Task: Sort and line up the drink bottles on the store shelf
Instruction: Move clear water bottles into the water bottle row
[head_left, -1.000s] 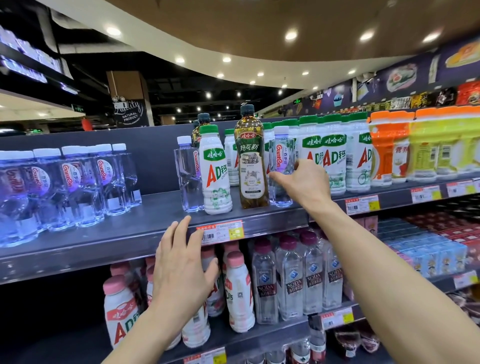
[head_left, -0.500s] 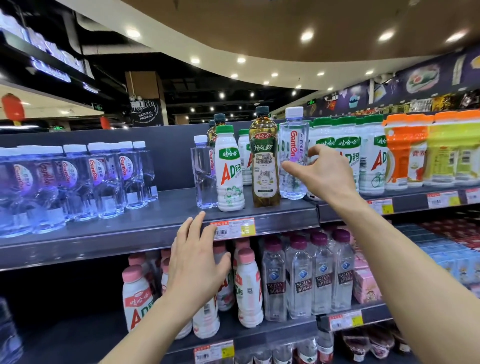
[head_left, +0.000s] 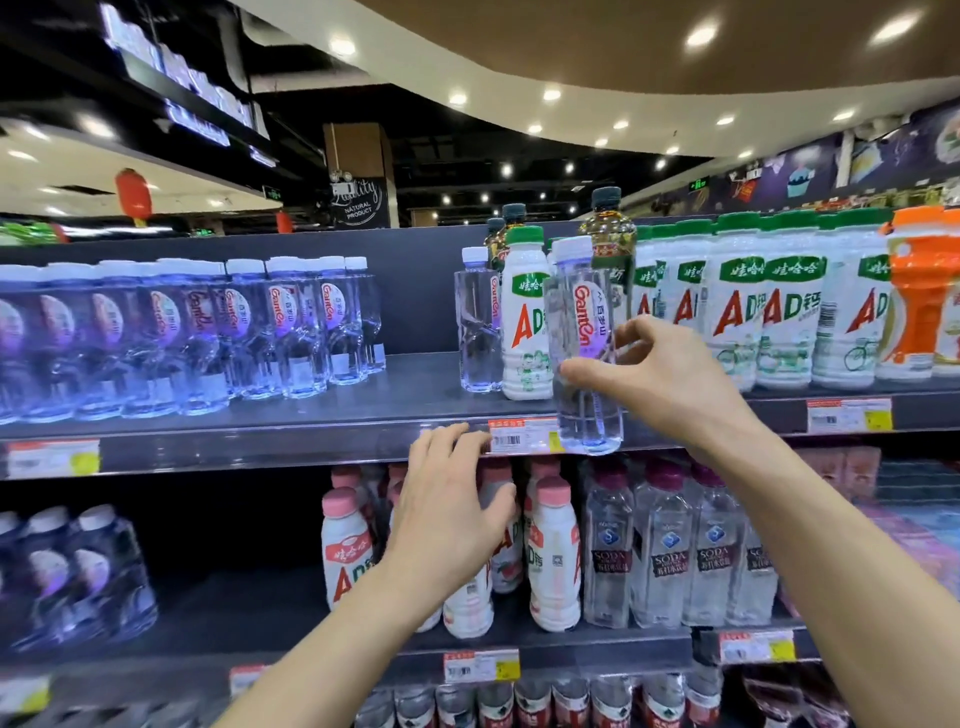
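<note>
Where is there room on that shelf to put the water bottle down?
The bare stretch of top shelf between the water bottle row and the lone clear bottle. Right of that, green-capped milk bottles stand crowded together.

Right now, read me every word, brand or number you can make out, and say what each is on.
"Ganten": held water bottle in right hand.
"AD": white green-capped bottles.
"SODA": clear bottles, lower shelf.
"NATURAL PRODUCT": black pillar sign.
Price tags: too blurred to read.

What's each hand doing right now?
Left hand: open, fingertips at the shelf edge.
Right hand: closed on the clear water bottle.
</note>
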